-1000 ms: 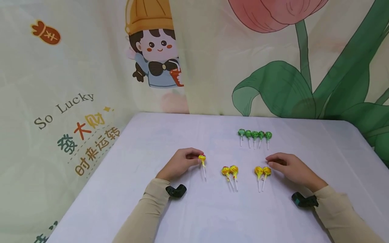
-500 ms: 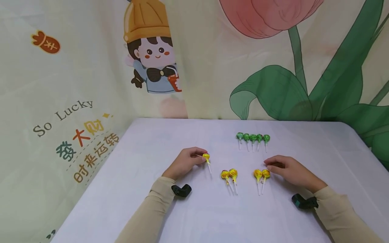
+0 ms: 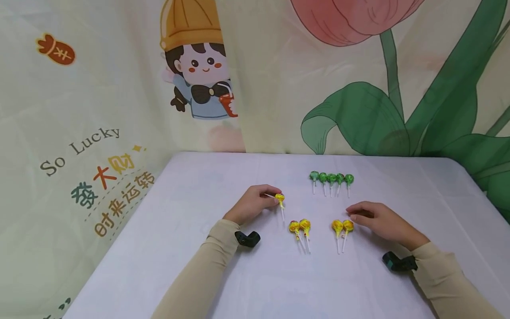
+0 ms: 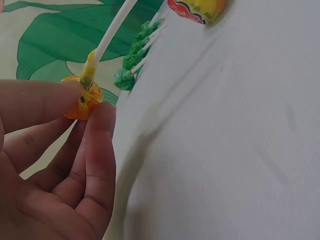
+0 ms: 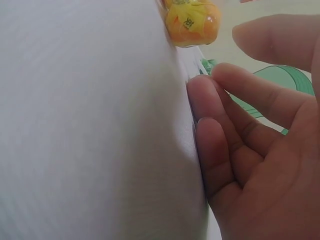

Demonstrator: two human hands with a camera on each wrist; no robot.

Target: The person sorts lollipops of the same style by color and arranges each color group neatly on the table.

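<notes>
Between thumb and fingers my left hand [image 3: 252, 204] pinches a yellow lollipop [image 3: 280, 198] by its wrapped head. The left wrist view shows that lollipop's orange-yellow wrapper [image 4: 86, 100] at the fingertips, its white stick slanting upward. My right hand [image 3: 380, 221] rests on the table beside a pair of yellow lollipops [image 3: 342, 227], holding nothing. In the right wrist view one yellow-orange lollipop head [image 5: 194, 22] sits just beyond the relaxed fingers, apart from the thumb. Another yellow pair [image 3: 299, 227] lies between the hands, sticks toward me.
Several green lollipops [image 3: 331, 178] lie in a row farther back, sticks toward me. The white-covered table [image 3: 287, 288] meets a printed cloth backdrop [image 3: 271, 88] at its back edge. Each wrist carries a black camera.
My left hand has moved to the right and slightly away from me with the lollipop, closer to the middle yellow pair. The right hand has stayed by its pair.
</notes>
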